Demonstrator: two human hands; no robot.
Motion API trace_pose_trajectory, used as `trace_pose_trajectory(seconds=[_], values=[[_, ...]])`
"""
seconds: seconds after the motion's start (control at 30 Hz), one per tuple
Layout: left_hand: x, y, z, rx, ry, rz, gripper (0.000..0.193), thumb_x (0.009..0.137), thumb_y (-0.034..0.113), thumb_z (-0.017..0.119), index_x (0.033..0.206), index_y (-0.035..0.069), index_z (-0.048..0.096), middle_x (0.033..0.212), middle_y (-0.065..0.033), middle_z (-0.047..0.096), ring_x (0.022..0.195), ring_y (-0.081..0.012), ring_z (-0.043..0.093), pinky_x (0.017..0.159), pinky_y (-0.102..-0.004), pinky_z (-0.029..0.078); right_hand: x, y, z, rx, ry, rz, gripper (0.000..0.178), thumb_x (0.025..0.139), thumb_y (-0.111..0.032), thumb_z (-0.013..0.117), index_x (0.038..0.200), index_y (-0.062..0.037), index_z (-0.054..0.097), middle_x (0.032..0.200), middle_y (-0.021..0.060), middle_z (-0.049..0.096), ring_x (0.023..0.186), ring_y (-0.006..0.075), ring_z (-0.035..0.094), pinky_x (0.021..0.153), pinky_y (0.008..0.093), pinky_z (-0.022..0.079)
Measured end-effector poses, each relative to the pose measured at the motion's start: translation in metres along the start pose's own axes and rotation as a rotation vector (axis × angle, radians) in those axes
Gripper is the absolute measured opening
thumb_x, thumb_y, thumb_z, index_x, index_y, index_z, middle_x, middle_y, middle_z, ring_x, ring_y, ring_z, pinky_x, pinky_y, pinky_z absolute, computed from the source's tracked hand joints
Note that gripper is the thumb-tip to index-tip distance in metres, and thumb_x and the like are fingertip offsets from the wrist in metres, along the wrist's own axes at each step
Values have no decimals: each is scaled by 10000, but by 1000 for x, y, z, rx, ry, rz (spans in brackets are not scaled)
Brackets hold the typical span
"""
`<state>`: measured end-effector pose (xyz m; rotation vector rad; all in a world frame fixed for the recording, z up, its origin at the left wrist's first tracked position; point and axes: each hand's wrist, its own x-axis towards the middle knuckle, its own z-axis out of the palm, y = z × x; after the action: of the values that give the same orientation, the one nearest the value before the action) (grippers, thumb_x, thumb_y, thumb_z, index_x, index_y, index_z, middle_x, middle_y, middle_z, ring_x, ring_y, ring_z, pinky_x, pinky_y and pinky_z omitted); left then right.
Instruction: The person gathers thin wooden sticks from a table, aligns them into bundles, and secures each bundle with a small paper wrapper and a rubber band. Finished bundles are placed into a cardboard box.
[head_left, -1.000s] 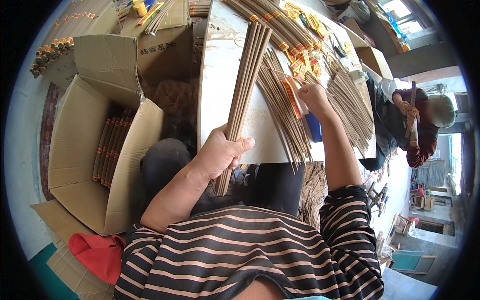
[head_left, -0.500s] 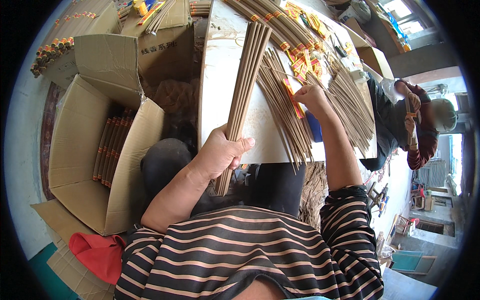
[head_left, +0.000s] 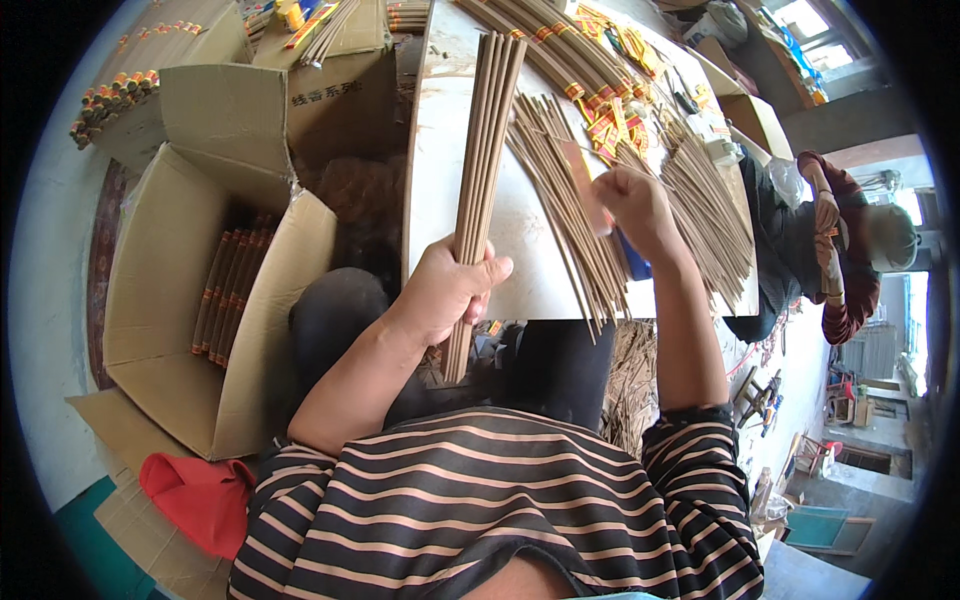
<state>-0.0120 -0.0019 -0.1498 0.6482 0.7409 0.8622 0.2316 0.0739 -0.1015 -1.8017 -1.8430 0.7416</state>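
My left hand [head_left: 445, 290] is wrapped round a bundle of brown incense sticks [head_left: 485, 150], held nearly upright over the table's near edge with its lower ends below my fist. Over the loose incense sticks [head_left: 560, 215], the fingers of my right hand [head_left: 637, 208] are closed on a red and yellow paper label [head_left: 583, 182], which is smeared by motion. Beneath that wrist a blue object [head_left: 634, 258] shows in part. More red and yellow labels [head_left: 615, 128] lie scattered just beyond the right hand.
Banded incense bundles [head_left: 545, 45] lie at the table's far side, and another loose pile [head_left: 712, 215] is at its right. An open cardboard box [head_left: 150, 300] with banded bundles inside stands at my left. A co-worker [head_left: 850, 240] is at the right.
My right hand has lifted the label, which lay flatter across the sticks before. The bundle in my left hand has turned slightly more upright.
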Motion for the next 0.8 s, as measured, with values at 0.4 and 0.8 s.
trace_pose_trajectory(seconds=[0.4, 0.8], values=[[-35, 17, 39, -191, -104, 21, 146, 824, 69, 640, 761, 59, 509, 546, 15, 442, 390, -65, 410, 363, -207, 357, -126, -47, 28, -48, 9, -562, 165, 779, -103, 661, 898, -7, 599, 877, 112, 602, 832, 265, 583, 727, 339, 468], [-91, 31, 59, 286, -183, -12, 161, 826, 118, 655, 813, 58, 506, 584, 23, 474, 399, -41, 433, 358, -180, 344, -149, -53, 21, 989, -623, 180, 151, 839, -163, 650, 846, -27, 584, 679, 25, 586, 504, 65, 477, 464, 179, 379]])
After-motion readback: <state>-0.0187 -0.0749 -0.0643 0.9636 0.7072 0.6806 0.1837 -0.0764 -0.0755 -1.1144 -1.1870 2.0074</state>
